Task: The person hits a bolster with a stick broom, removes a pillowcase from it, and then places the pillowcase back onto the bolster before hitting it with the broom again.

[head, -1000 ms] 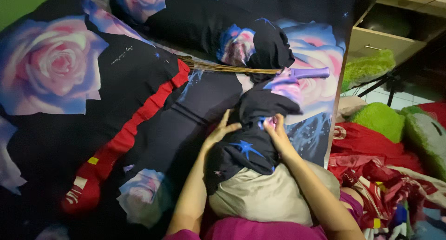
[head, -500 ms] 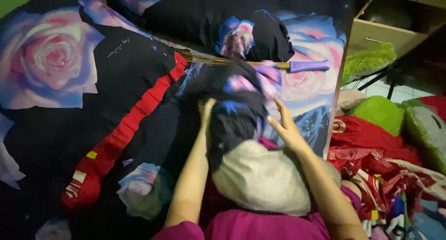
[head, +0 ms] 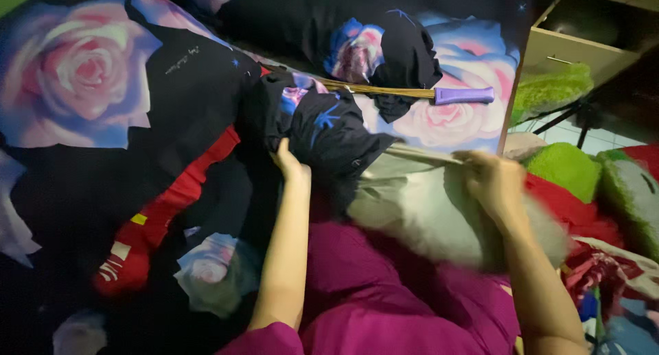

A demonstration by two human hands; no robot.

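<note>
A grey-white pillow (head: 439, 214) lies across my magenta-clad lap, blurred by motion. A black pillowcase (head: 329, 132) with blue star marks and a pink rose print covers its far end. My left hand (head: 292, 166) grips the near edge of the black pillowcase. My right hand (head: 494, 183) clamps the top edge of the bare pillow, to the right of the case. Both hands are closed on cloth.
A black bedsheet with big pink roses (head: 75, 80) covers the bed. A stick broom with a purple handle (head: 463, 95) lies across it. A red and black garment (head: 158, 224) lies left. Green fluffy cloth (head: 570, 166) and a wooden drawer (head: 583, 49) are at right.
The pillow swung from lying lengthways in front of me to lying crosswise to the right. My right hand moved right along the pillow; the black case has slid farther off it.
</note>
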